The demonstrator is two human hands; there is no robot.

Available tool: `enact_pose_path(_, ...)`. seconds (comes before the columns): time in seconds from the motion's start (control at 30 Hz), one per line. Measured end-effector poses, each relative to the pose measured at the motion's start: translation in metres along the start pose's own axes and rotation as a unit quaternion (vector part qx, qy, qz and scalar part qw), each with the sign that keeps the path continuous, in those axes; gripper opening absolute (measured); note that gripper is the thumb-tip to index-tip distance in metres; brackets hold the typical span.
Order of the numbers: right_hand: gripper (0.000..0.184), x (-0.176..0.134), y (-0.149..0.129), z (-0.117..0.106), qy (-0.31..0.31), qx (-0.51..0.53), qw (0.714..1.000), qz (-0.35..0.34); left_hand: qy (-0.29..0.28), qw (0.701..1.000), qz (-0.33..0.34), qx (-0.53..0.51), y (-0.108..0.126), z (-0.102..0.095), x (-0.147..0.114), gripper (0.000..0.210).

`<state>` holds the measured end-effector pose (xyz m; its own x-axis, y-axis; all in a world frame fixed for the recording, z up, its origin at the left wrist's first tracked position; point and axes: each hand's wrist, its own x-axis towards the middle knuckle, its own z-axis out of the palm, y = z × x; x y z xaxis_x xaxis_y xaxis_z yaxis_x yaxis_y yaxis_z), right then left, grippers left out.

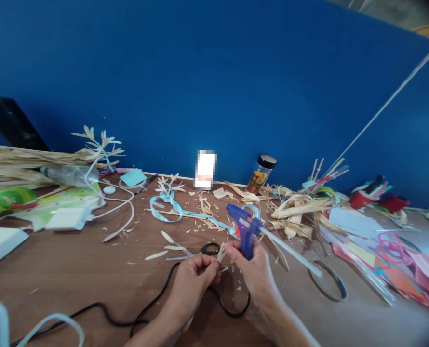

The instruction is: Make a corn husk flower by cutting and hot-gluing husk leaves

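A blue partition (214, 82) rose along the far edge of the brown bench (127, 279). Brown wood showed toward the near edge, on both sides of the forearms, crossed at left by a black cord (106, 313); dried husks (301, 207) crowded the far edge, right of centre. The right hand (256, 265) had its fingers wrapped around a blue glue gun (241, 221); the left hand (198, 277) was narrowed to a pinch. Scissors (196, 253) lay just beyond it, blades toward the left edge. A pale husk strip (221, 252) stood between the left fingers, beside the glue gun's grip.
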<state>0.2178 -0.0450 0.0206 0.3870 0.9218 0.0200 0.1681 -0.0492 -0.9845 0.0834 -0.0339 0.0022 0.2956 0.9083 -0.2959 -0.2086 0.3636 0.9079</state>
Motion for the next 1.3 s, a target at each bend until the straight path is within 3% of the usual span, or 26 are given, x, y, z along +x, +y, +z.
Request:
enact_pose_path(0.23, 0.029, -0.018, -0.009, -0.021, -0.004, 0.081, 0.997, -0.012, 0.052, 0.998, 0.004, -0.038, 0.001, -0.003, 0.002, 0.019)
enact_pose_path(0.4, 0.046, -0.048, -0.007, -0.037, -0.062, 0.102, 0.992, 0.045, 0.061, 0.996, 0.02, -0.067, 0.004, -0.004, 0.004, 0.018)
enact_pose_path(0.53, 0.06, -0.062, 0.0, -0.044, -0.099, 0.064, 0.991, 0.068, 0.067, 0.994, 0.017, -0.088, 0.001, -0.005, 0.006, 0.018)
enact_pose_path(1.3, 0.058, -0.062, 0.01, -0.045, -0.121, -0.096, 0.987, 0.039, 0.035, 0.998, 0.047, -0.019, 0.0, -0.007, 0.006, 0.019)
